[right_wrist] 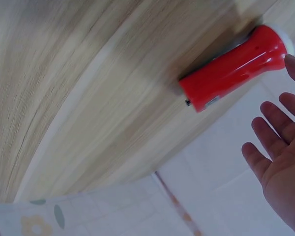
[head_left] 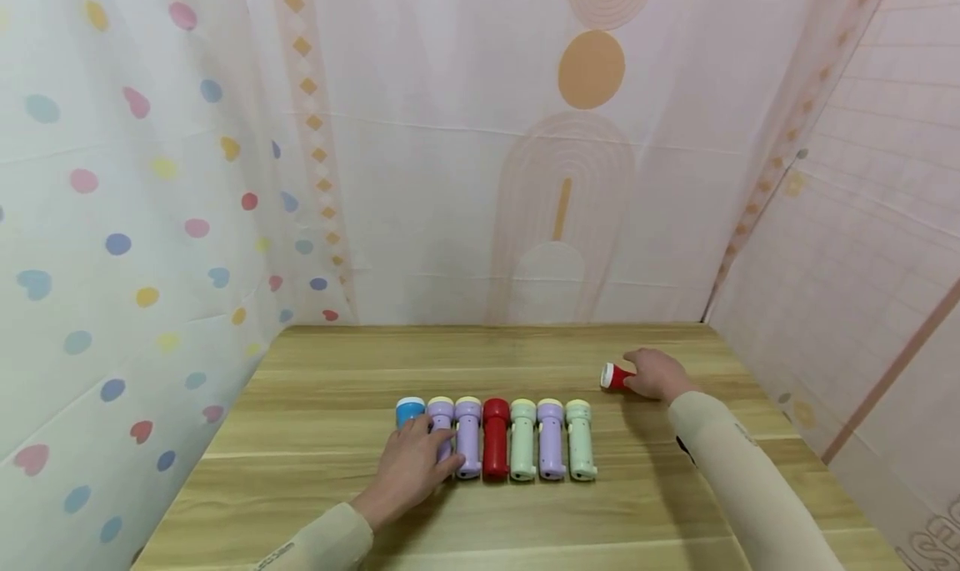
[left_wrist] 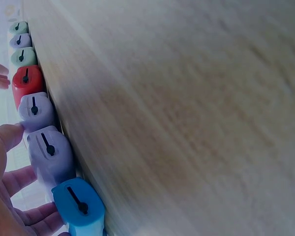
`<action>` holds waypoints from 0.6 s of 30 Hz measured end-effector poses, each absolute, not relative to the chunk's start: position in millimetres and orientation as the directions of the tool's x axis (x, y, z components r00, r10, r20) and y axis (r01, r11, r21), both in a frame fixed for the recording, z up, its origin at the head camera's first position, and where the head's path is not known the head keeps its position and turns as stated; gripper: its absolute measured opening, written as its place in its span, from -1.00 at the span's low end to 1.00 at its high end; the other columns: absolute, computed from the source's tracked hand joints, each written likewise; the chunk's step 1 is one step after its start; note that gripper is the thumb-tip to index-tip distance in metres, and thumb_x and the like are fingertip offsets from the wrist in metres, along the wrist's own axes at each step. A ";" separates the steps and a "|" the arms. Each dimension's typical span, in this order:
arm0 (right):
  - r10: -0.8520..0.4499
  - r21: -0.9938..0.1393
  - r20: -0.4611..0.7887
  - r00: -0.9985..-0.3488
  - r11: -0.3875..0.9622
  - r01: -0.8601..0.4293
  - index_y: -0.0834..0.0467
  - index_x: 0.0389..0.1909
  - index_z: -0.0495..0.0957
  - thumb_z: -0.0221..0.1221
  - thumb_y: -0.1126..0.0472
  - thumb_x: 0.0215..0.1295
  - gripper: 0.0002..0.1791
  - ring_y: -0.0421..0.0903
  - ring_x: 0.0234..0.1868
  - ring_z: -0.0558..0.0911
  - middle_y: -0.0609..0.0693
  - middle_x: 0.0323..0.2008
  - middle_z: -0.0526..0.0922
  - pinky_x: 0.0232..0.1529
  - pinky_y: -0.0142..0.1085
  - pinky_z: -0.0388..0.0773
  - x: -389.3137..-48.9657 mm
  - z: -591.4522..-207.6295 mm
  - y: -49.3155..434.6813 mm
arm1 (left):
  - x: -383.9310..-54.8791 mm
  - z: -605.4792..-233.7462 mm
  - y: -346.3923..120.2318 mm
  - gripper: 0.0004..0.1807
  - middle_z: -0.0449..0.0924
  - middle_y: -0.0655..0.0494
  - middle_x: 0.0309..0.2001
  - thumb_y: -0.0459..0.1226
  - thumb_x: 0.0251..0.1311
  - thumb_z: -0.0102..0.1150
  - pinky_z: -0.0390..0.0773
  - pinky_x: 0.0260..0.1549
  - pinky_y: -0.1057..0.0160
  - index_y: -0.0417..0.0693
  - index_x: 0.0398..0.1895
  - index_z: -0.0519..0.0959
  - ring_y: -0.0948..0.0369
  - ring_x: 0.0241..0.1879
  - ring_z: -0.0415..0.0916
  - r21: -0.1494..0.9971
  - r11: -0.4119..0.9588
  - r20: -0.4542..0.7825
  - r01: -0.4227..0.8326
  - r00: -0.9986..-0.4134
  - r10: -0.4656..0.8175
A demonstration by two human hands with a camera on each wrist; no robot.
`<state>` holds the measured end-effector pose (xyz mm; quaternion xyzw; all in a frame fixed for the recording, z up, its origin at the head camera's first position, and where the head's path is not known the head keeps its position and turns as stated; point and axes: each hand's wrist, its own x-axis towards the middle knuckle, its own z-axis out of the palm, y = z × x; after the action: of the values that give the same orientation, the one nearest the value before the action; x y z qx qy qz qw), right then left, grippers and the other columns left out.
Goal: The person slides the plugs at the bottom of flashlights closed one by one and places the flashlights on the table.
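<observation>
Several flashlights lie side by side on the table. From the left they run blue (left_wrist: 81, 204), purple (left_wrist: 54, 157), purple (head_left: 468, 442), red (head_left: 496, 438), pale green (head_left: 522, 439), purple (head_left: 551, 439) and pale green (head_left: 581, 439). My left hand (head_left: 408, 471) lies over the blue and first purple ones, fingers loosely spread and the thumb by the second purple one. Farther right and back, another red flashlight (right_wrist: 236, 69) with a white rim lies on its side. My right hand (right_wrist: 285, 152) is beside it, fingers extended and apart, the thumb at its head; contact is unclear.
The wood-grain table (head_left: 337, 371) meets a patterned curtain (head_left: 435, 221) along its back edge. Dotted cloth (head_left: 172, 304) hangs along the left side and a grid-printed cloth (head_left: 862, 304) along the right.
</observation>
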<state>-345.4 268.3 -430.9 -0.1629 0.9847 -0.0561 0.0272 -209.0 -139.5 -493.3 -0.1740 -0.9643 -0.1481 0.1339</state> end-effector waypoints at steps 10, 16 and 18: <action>-0.310 -0.053 -0.091 -0.946 0.950 -0.307 0.42 0.14 0.50 0.24 0.20 0.23 -0.48 0.31 0.12 0.53 0.35 0.07 0.58 0.13 0.13 0.44 -348.5 -430.5 272.8 | -207.9 -490.6 -139.5 -0.53 0.50 -0.15 -0.04 0.02 0.17 0.35 0.44 -0.02 -0.13 -0.10 0.02 0.66 -0.06 -0.01 0.43 0.246 0.894 0.290 0.373 -0.909 0.300; -0.310 -0.053 -0.113 -0.944 0.951 -0.306 0.43 0.14 0.50 0.24 0.19 0.24 -0.49 0.31 0.12 0.53 0.35 0.07 0.58 0.12 0.13 0.44 -349.4 -434.4 267.9 | -206.9 -489.4 -139.1 -0.55 0.49 -0.11 -0.10 0.00 0.16 0.36 0.45 -0.06 -0.11 -0.10 -0.01 0.67 -0.04 -0.07 0.43 0.249 0.893 0.292 0.376 -0.908 0.301; -0.317 -0.050 -0.114 -0.942 0.948 -0.313 0.42 0.10 0.52 0.23 0.20 0.24 -0.53 0.29 0.07 0.56 0.34 0.02 0.60 0.08 0.13 0.47 -349.8 -437.3 266.0 | -206.0 -489.2 -139.3 -0.55 0.49 -0.12 -0.10 0.00 0.16 0.36 0.45 -0.06 -0.11 -0.10 0.00 0.67 -0.04 -0.07 0.43 0.252 0.892 0.291 0.375 -0.909 0.299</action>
<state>-349.8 266.0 -437.3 -0.1600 0.9851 -0.0158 0.0602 -206.0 -139.3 -489.2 -0.1746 -0.9649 -0.1531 0.1231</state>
